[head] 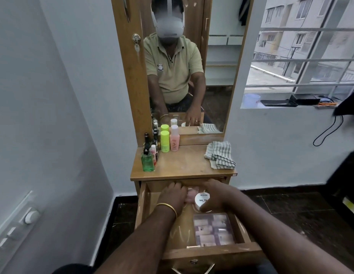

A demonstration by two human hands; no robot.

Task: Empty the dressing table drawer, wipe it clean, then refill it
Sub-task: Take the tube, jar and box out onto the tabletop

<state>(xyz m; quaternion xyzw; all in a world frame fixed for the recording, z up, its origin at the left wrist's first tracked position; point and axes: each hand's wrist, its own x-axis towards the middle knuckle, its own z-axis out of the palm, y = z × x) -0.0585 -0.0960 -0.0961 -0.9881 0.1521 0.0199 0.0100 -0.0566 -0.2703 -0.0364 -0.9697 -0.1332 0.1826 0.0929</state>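
Observation:
The wooden drawer (249,232) of the dressing table is pulled out under the tabletop. Both my hands reach into its back half. My right hand (213,196) grips a round white jar (202,200) labelled as nail polish remover. My left hand (173,196), with a gold bangle on the wrist, lies palm down on a pink item (191,195) next to the jar; what the item is stays hidden. A clear box of small pink and purple bottles (212,230) lies at the drawer's front right.
On the tabletop (184,165) stand a green bottle (147,162), dark nail polish bottles (146,142), two lime tubes (164,141) and a pink bottle (174,139) at the left. A striped cloth (219,155) lies at the right. A mirror stands behind; a wall is left.

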